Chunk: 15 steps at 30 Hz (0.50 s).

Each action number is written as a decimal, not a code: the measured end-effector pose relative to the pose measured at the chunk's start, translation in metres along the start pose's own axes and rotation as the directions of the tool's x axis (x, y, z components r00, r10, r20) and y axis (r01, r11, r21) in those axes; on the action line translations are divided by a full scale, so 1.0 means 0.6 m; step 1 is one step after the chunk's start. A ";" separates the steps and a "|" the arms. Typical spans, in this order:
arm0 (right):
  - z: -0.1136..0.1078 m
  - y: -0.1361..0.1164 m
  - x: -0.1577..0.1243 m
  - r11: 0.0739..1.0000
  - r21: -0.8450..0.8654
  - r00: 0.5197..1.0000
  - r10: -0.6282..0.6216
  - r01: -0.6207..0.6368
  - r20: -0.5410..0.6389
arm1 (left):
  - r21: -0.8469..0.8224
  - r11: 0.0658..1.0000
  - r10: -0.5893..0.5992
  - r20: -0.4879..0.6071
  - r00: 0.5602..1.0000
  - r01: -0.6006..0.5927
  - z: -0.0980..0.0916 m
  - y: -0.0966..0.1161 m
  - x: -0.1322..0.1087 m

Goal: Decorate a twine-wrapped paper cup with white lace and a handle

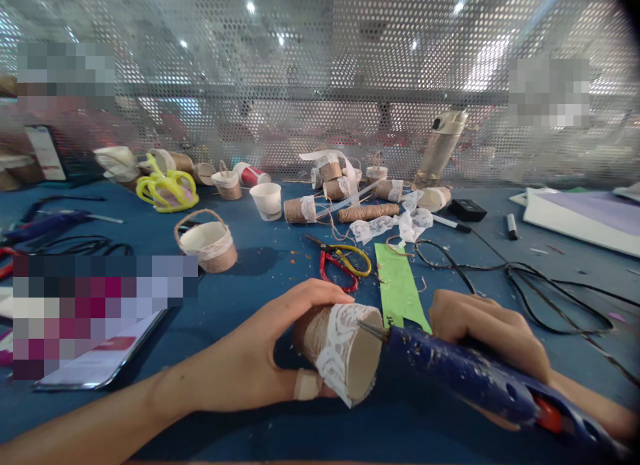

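My left hand (265, 348) grips a paper cup (313, 335) wrapped in brown twine, tipped on its side with its mouth facing right. White lace trim (343, 345) runs round the rim, and a loose end hangs below. My right hand (493, 331) is closed around a blue glue gun (450, 368). The gun's metal nozzle is at the cup's rim, over or touching the lace; I cannot tell which. Beyond the cup lie scissors (345, 261) with red and yellow handles and a green paper strip (400, 281).
A twine-wrapped basket cup (213, 248) and a plain white cup (267, 201) stand farther back. Lace ribbon (395, 225) and a twine roll (369, 212) lie mid-table. Black cable (520, 271) loops at right. A phone (107, 358) lies at left. A bottle (443, 145) stands by the mesh screen.
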State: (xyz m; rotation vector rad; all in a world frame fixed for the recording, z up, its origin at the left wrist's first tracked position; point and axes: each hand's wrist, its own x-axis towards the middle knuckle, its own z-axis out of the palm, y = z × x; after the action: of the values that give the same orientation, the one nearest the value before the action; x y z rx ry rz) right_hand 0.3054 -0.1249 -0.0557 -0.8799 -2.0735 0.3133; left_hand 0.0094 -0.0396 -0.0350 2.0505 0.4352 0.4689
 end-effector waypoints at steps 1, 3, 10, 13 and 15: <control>0.000 0.002 0.000 1.000 0.004 1.000 -0.007 0.007 0.009 | 0.011 1.000 0.002 0.002 1.000 -0.002 0.000 -0.001 0.000; -0.001 0.005 0.002 1.000 0.014 0.999 -0.019 0.018 0.028 | 0.040 0.999 0.010 0.009 1.000 -0.010 -0.001 -0.002 0.000; -0.005 0.011 0.001 0.999 0.024 0.998 -0.049 0.048 0.049 | 0.079 0.997 0.019 0.024 1.000 -0.021 -0.002 -0.005 -0.001; -0.005 0.015 0.000 0.999 0.034 0.999 -0.034 0.032 0.037 | 0.052 0.998 0.037 0.010 0.999 -0.037 0.000 -0.006 -0.002; -0.005 0.016 0.000 0.999 0.028 0.999 -0.021 0.020 0.038 | 0.047 0.998 0.039 0.006 0.999 -0.040 0.000 -0.007 -0.002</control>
State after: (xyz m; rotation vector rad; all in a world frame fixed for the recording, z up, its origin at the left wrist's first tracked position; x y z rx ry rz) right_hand 0.3122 -0.1181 -0.0590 -0.8416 -2.1075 0.3500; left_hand 0.0081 -0.0384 -0.0387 2.1083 0.4069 0.4817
